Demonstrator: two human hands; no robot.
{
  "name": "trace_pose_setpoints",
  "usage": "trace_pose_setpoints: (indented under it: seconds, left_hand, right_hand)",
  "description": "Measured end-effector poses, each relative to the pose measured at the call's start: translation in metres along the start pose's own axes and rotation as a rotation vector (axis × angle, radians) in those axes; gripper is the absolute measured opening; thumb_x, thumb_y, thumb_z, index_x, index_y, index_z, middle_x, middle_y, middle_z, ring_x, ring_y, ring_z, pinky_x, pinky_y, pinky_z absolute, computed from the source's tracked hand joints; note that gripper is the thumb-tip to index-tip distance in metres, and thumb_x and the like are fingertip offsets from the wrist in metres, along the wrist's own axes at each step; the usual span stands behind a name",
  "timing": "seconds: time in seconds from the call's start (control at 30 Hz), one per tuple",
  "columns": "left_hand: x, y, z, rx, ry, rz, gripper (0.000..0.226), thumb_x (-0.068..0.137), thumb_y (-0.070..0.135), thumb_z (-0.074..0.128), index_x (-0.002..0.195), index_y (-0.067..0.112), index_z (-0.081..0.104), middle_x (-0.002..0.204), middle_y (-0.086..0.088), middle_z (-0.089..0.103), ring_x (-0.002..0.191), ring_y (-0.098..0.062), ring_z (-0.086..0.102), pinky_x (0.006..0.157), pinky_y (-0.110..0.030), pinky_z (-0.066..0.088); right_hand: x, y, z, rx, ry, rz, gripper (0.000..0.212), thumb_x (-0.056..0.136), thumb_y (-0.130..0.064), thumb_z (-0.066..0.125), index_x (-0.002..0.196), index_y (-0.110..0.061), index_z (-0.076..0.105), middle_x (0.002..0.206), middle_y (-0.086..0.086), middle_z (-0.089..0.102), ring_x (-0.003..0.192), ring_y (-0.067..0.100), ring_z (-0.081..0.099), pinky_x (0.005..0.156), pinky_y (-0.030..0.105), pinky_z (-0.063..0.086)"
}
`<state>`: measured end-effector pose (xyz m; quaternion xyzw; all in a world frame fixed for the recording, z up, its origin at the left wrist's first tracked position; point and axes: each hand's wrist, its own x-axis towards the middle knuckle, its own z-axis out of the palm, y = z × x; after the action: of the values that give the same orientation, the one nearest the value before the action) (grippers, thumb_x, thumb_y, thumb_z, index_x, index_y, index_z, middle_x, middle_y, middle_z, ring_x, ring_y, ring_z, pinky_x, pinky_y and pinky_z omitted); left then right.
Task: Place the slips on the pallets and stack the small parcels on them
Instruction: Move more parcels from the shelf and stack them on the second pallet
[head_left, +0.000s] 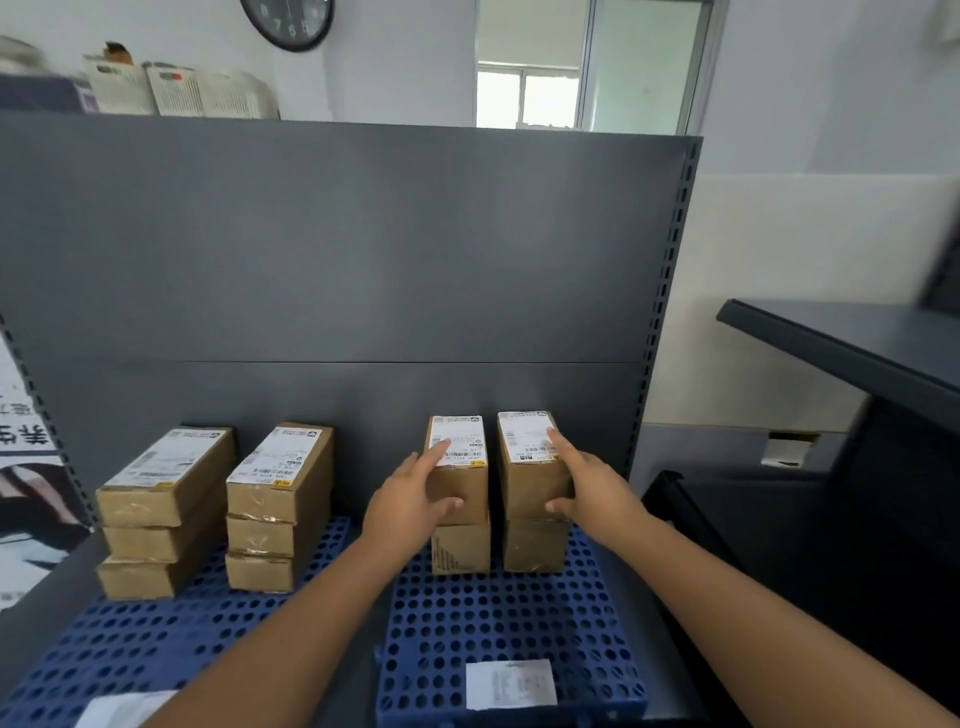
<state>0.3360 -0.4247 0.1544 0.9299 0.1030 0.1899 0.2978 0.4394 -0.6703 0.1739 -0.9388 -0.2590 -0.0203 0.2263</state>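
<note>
Two-high stacks of parcels stand at the twelve o'clock edge of the right pallet (493, 613). The left hand (410, 499) grasps the left top parcel (467, 483). The right hand (587, 488) grasps the right top parcel (524, 483). A slip (510, 683) lies at the pallet's six o'clock. At nine o'clock, the left pallet (156, 649) bears a three-high stack (166, 512), a second stack (280, 506) and another slip (124, 709).
</note>
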Motion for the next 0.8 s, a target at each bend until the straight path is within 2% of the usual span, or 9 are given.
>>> trace_pose_setpoints:
  seconds: [0.13,0.3,0.47,0.63,0.8]
  left_hand:
    - [-0.009,-0.004,-0.003,0.046,0.043,0.002,0.087,0.078,0.05,0.075,0.148,0.047,0.023,0.16,-0.005,0.021,0.141,-0.026,0.032,0.108,-0.042,0.04]
    - [-0.018,-0.001,-0.01,0.233,0.134,0.139,0.085,0.076,0.059,0.071,0.148,0.041,0.029,0.16,-0.008,0.02,0.147,-0.031,0.008,0.117,-0.051,0.02]
    - [-0.035,0.027,-0.004,0.323,0.16,0.416,0.079,0.072,0.059,0.074,0.141,0.034,0.044,0.152,-0.005,0.034,0.144,-0.033,0.017,0.113,-0.058,0.025]
    - [-0.073,0.08,0.03,0.179,-0.001,0.638,0.077,0.079,0.062,0.065,0.145,0.035,0.038,0.155,0.002,0.033,0.144,-0.026,0.017,0.115,-0.051,0.022]
    - [-0.143,0.145,0.069,0.019,-0.172,0.864,0.079,0.079,0.063,0.064,0.146,0.032,0.039,0.152,0.005,0.037,0.141,-0.023,0.027,0.114,-0.044,0.029]
  right_hand:
    - [-0.011,-0.001,-0.002,-0.007,0.024,0.004,0.103,0.084,-0.032,0.073,0.15,-0.046,-0.005,0.152,0.006,0.032,0.124,0.022,0.048,0.096,0.033,0.046]
    - [-0.038,-0.008,-0.011,-0.028,0.067,0.041,0.101,0.084,-0.035,0.074,0.152,-0.042,-0.001,0.152,0.009,0.032,0.128,0.026,0.046,0.099,0.037,0.046]
    - [-0.099,-0.006,-0.026,-0.108,0.156,0.164,0.093,0.083,-0.041,0.073,0.153,-0.034,0.012,0.149,0.006,0.039,0.132,0.028,0.039,0.102,0.042,0.043]
    - [-0.203,0.002,-0.04,-0.179,0.279,0.352,0.084,0.084,-0.043,0.071,0.151,-0.033,0.023,0.151,0.0,0.036,0.136,0.025,0.032,0.108,0.041,0.037]
    - [-0.337,0.011,-0.05,-0.215,0.368,0.588,0.08,0.085,-0.042,0.07,0.151,-0.033,0.025,0.153,-0.003,0.033,0.139,0.02,0.029,0.11,0.037,0.035]
